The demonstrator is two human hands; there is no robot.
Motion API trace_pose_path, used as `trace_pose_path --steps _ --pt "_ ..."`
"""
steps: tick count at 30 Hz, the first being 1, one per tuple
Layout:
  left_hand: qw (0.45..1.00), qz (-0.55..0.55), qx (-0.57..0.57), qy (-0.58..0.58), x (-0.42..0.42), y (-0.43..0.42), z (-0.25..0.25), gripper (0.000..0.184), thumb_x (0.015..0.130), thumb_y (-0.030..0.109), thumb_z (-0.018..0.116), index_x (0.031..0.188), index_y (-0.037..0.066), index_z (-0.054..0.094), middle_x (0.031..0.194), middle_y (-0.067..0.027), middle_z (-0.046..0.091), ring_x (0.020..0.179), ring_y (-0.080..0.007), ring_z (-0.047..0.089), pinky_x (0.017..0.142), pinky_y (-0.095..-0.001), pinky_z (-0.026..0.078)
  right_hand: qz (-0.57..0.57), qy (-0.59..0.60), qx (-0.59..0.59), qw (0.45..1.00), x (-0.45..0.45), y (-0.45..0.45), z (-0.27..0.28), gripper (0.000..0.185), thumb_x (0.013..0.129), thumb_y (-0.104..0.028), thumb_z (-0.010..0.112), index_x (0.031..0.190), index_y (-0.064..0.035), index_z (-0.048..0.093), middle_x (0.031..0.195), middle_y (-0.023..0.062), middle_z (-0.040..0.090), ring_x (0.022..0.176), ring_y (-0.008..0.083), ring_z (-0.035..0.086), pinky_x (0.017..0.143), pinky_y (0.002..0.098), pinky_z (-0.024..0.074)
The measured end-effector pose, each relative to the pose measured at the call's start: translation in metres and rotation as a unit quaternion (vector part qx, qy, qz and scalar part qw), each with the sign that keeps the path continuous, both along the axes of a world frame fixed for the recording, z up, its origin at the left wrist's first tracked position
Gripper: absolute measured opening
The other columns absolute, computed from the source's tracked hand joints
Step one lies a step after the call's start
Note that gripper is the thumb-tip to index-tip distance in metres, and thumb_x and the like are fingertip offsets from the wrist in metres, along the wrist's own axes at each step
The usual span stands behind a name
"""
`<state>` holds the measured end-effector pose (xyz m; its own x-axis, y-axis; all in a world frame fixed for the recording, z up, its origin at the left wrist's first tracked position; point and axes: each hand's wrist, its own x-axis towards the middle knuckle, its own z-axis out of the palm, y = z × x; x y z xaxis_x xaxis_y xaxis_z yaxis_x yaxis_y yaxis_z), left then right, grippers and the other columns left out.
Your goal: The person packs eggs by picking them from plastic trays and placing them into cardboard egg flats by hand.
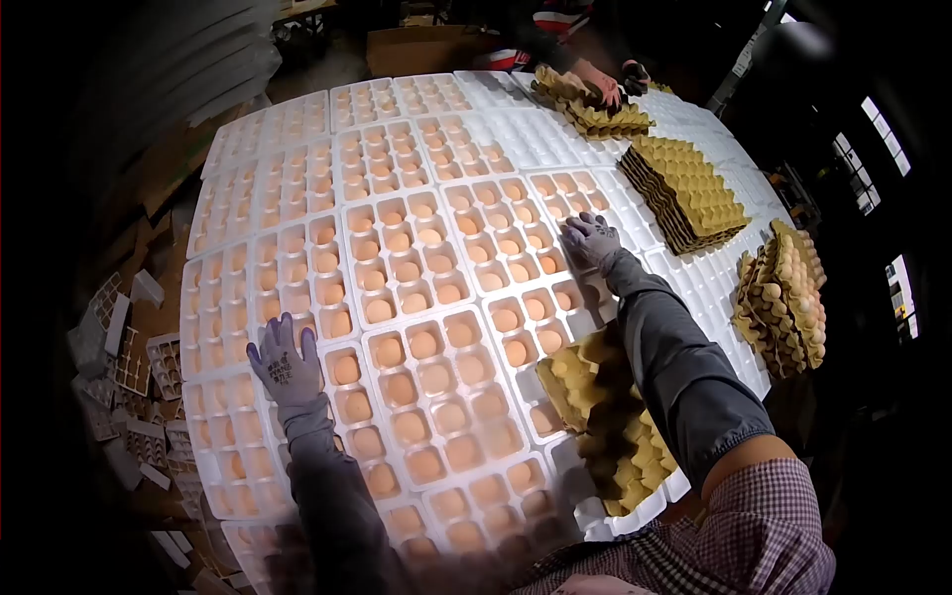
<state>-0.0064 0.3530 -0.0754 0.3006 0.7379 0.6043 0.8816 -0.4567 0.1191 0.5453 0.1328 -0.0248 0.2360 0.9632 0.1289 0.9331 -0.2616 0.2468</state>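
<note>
My left hand, in a grey glove with purple fingertips, lies palm down with its fingers spread over the white foam trays at the left. My right hand, gloved too, reaches out over the edge of an egg-filled tray near the centre; its fingers are slightly bent and apart, and no object shows in them. Brown eggs sit in the square pockets of many trays. Below my right forearm, yellowish pulp trays rest on the foam trays, partly in shadow.
A stack of pulp trays stands right of my right hand. Farther right, more pulp trays hold eggs. At the top, another person's gloved hands are at more pulp trays. Foam pieces lie on the floor at left.
</note>
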Motion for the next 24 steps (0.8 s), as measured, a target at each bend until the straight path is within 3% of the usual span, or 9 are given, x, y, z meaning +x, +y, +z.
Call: trace_pose_path --steps 2,3,4,9,14,19,22,23,24 --pt "1.000 -0.003 -0.010 0.014 -0.006 0.012 0.002 0.040 0.095 0.033 0.063 0.132 0.016 0.063 0.135 -0.0094 0.062 0.123 -0.0261 0.059 0.114 -0.0498 0.033 0.155 -0.030 0.177 0.971 -0.010 -0.018 0.036 0.034 0.101 -0.023 0.059 0.132 -0.0077 0.061 0.140 0.0108 0.058 0.134 0.0325 0.050 0.109 0.0395 0.0442" --pt "0.999 0.000 -0.029 0.019 -0.004 0.011 -0.003 0.039 0.095 0.030 0.063 0.132 0.016 0.063 0.135 -0.0101 0.062 0.122 -0.0268 0.059 0.112 -0.0487 0.037 -0.054 0.326 0.206 0.921 -0.033 -0.038 0.059 0.038 0.104 -0.028 0.058 0.136 -0.0072 0.060 0.142 0.0115 0.057 0.134 0.0292 0.051 0.110 0.0378 0.0431" --pt "0.999 -0.029 -0.019 0.001 -0.002 0.013 -0.001 0.039 0.095 0.027 0.063 0.132 0.014 0.063 0.135 -0.0113 0.061 0.121 -0.0286 0.060 0.109 -0.0475 0.040 -0.027 0.379 0.169 0.909 -0.045 -0.067 0.093 0.044 0.105 -0.034 0.057 0.139 -0.0070 0.059 0.142 0.0133 0.059 0.132 0.0277 0.054 0.109 0.0369 0.0435" --pt "0.984 -0.178 -0.024 -0.009 0.018 -0.051 0.041 0.042 0.096 0.016 0.060 0.136 0.005 0.058 0.136 -0.0179 0.060 0.119 -0.0356 0.060 0.103 -0.0447 0.046 -0.063 0.199 0.035 0.977 -0.041 -0.261 0.136 0.051 0.092 -0.040 0.066 0.136 -0.0152 0.061 0.131 0.0169 0.063 0.114 0.0367 0.062 0.097 0.0442 0.0507" --pt "0.871 -0.305 -0.332 -0.193 0.141 -0.253 0.141 0.039 0.097 0.011 0.060 0.134 -0.001 0.059 0.135 -0.0155 0.059 0.127 -0.0284 0.054 0.107 -0.0389 0.043 -0.246 0.386 0.008 0.889 -0.094 -0.376 0.132 0.060 0.087 -0.048 0.070 0.139 -0.0186 0.061 0.115 0.0167 0.065 0.106 0.0323 0.062 0.093 0.0429 0.0500" --pt "0.786 -0.614 -0.021 -0.075 0.269 -0.378 0.130 0.039 0.089 0.018 0.069 0.126 0.009 0.061 0.126 -0.0114 0.059 0.122 -0.0348 0.054 0.110 -0.0505 0.037 -0.268 0.328 0.060 0.904 -0.147 -0.358 0.108 0.045 0.084 -0.042 0.064 0.121 -0.0171 0.063 0.086 0.0096 0.066 0.086 0.0314 0.060 0.081 0.0441 0.0488" --pt "0.831 -0.531 -0.162 -0.027 0.320 -0.433 0.111 0.044 0.091 0.029 0.065 0.132 0.014 0.057 0.122 -0.0094 0.056 0.120 -0.0295 0.052 0.099 -0.0458 0.043 -0.208 0.345 0.185 0.897 -0.137 -0.375 0.088 0.038 0.084 -0.033 0.068 0.119 -0.0181 0.069 0.084 0.0116 0.066 0.081 0.0314 0.062 0.077 0.0419 0.0503" --pt "0.831 -0.511 -0.218 0.032 0.328 -0.445 0.111 0.049 0.092 0.027 0.066 0.137 0.012 0.056 0.126 -0.0110 0.056 0.119 -0.0301 0.053 0.099 -0.0467 0.045 -0.209 0.452 0.243 0.832 -0.124 -0.390 0.072 0.036 0.087 -0.031 0.068 0.118 -0.0135 0.070 0.092 0.0113 0.069 0.087 0.0275 0.065 0.080 0.0370 0.0521" --pt "0.858 -0.482 -0.178 -0.007 0.332 -0.454 0.096 0.049 0.088 0.033 0.069 0.132 0.014 0.057 0.124 -0.0083 0.056 0.114 -0.0283 0.054 0.095 -0.0459 0.046 -0.241 0.647 0.353 0.632 -0.121 -0.406 0.065 0.042 0.092 -0.029 0.067 0.128 -0.0073 0.065 0.099 0.0092 0.068 0.092 0.0245 0.065 0.083 0.0342 0.0528"
